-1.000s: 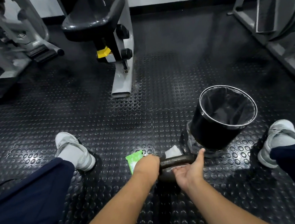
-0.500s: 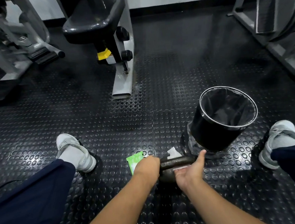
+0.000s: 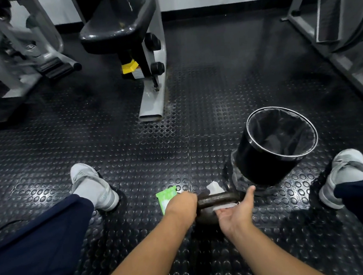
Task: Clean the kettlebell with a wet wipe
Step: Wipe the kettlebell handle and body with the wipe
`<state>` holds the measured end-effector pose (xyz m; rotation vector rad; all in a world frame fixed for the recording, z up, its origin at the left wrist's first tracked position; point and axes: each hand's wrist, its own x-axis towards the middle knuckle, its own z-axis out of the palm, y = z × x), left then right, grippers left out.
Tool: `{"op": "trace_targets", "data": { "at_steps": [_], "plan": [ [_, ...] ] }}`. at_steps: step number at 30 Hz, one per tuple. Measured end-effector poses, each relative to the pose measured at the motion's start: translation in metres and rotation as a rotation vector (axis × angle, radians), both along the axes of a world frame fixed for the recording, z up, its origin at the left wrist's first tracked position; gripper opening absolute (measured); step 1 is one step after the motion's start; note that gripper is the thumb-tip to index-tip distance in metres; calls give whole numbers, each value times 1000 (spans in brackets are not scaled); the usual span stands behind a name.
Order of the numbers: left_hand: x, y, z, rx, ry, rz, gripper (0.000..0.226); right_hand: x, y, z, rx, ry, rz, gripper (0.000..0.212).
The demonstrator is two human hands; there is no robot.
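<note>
A dark iron kettlebell [image 3: 218, 199] stands on the studded floor between my legs. My left hand [image 3: 181, 203] grips the left end of its handle. Palm up and thumb raised, my right hand [image 3: 236, 211] has its fingers curled under the handle. They hold a white wet wipe [image 3: 224, 206] against the kettlebell's body. Most of the body is hidden behind my hands. A green wipe packet [image 3: 165, 196] lies just left of my left hand. Another white sheet [image 3: 213, 187] shows behind the handle.
A black bin [image 3: 258, 163] with a liner and metal rim stands just beyond the kettlebell to the right. My shoes [image 3: 93, 187] [image 3: 344, 174] sit at either side. A grey machine post [image 3: 152, 105] and seat stand ahead, with more gym frames at the far left and right.
My right hand with the wipe has shifted only slightly against the kettlebell. My left hand keeps its grip on the handle.
</note>
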<state>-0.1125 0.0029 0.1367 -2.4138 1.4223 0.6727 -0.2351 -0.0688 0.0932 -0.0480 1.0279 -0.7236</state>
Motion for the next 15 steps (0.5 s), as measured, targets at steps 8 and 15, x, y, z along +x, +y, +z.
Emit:
{"op": "trace_targets", "data": {
  "at_steps": [8,15],
  "plan": [
    [3,2,-5,-20,11,-6,21,11,25,2,-8,-32,232,102],
    [4,2,-6,-33,14,-14,14,3,1,1,53,-46,-34,102]
  ]
}}
